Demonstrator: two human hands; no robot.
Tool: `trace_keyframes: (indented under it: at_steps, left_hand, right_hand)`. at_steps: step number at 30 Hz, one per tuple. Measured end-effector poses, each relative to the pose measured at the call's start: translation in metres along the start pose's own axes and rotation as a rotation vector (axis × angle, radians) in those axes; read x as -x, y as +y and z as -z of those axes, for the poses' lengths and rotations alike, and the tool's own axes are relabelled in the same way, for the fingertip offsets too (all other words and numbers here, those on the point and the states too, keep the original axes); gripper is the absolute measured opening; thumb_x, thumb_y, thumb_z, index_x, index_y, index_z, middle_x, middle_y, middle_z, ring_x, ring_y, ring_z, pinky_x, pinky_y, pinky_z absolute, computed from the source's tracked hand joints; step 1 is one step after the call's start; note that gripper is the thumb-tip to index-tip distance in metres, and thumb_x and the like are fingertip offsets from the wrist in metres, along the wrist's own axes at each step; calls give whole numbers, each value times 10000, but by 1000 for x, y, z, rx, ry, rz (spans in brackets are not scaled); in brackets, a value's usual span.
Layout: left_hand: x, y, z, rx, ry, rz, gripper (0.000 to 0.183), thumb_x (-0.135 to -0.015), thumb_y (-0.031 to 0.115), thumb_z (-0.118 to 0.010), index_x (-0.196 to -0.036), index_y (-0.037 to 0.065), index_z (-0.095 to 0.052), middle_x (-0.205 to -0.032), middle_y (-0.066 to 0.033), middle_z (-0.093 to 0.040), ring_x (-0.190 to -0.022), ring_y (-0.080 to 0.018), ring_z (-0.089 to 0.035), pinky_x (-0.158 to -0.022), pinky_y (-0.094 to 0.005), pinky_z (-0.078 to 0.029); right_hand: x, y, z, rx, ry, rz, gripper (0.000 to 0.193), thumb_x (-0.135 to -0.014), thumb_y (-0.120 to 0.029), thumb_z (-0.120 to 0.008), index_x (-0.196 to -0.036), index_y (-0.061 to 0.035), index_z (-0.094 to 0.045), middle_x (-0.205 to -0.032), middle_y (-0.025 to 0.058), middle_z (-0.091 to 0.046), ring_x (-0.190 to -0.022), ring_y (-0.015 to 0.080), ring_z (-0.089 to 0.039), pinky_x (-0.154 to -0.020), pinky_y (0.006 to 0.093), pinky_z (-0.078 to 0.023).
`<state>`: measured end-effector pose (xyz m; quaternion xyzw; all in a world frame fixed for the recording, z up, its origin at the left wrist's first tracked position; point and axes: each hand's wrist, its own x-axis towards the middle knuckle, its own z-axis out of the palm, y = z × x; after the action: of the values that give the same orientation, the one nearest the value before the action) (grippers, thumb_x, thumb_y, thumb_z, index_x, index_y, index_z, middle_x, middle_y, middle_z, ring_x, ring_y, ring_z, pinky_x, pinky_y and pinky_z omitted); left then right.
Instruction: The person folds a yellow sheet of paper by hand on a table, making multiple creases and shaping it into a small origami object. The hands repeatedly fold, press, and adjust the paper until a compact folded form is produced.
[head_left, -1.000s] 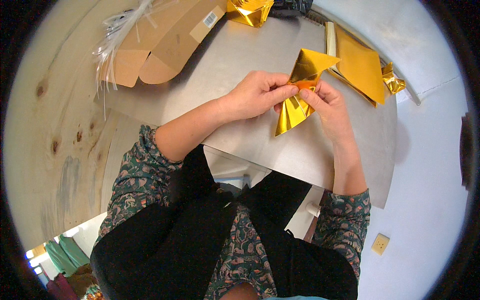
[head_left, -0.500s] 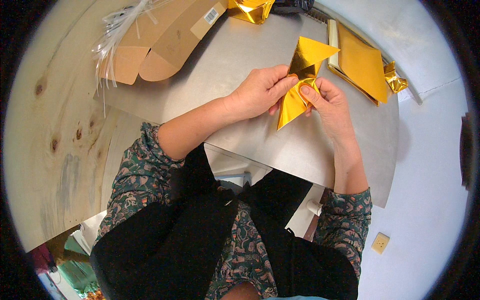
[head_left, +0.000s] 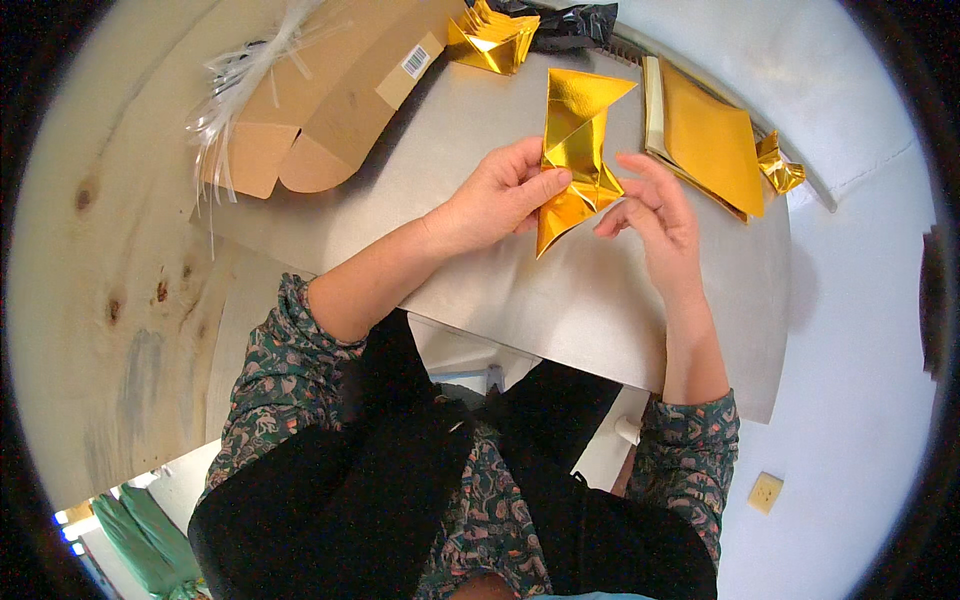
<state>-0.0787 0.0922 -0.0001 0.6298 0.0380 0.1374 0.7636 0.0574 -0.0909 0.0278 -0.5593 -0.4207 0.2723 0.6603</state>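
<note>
Poss. trouble, L to R. Strips (head_left: 222, 130) hang loose over the box's (head_left: 345, 105) L end, at the far L of the table (head_left: 450, 135); they might snag if anything were dragged past. Stack (head_left: 490, 45) of folded gold pcs. sits at the far edge, beyond the hands; a bump could topple it.

The L hand (head_left: 495, 195) alone carries the foil (head_left: 580, 140), up off the table, approx. mid, betw. the two hands. It could pivot abt. the L thumb, or its folds spring back, if the pinch slackened; too hard a pinch might put a stray crease in it. Sheets (head_left: 705, 130) lie R of the R hand (head_left: 660, 215); a careless knuckle might nudge them into the small pc. (head_left: 780, 168) just beside.

Grip: L is clamped on the foil's L edge, thumb on the upper face, fingers mostly hidden behind, so can't tell how many bear on it. R holds nothing: thumb & fingers apart, slightly curled, approx. half spread, just beside the foil's R pt.; can't tell if a fingertip brushes it.
</note>
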Motion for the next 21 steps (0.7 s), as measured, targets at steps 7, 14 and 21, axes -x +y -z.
trace_keyframes:
  at_steps: [7,14,21]
  left_hand:
    - [3,3,-4,68,-28,63,229,-1089,241,-550,-1255,85,-572,-876,17,-660,-603,-25,-484,-506,-198,-385]
    - [16,22,1,-46,-47,20,381,-1070,208,-572,-1378,105,-373,-1067,-70,-656,-793,-126,-694,-568,-223,-504]
    - [15,21,-8,-296,45,-193,171,-998,90,-657,-1149,65,-582,-1138,-65,-620,-874,-149,-720,-625,-247,-554]
  right_hand:
    - [1,9,1,472,-112,264,316,-924,21,-659,-1212,-80,-739,-1133,73,-722,-981,152,-696,-856,280,-558]
    - [1,14,6,235,23,191,213,-961,-25,-685,-1165,-30,-743,-1070,57,-722,-951,135,-678,-849,273,-541]
    - [1,15,7,79,58,110,161,-992,-69,-684,-1140,-14,-718,-1039,43,-698,-901,114,-667,-840,258,-552]
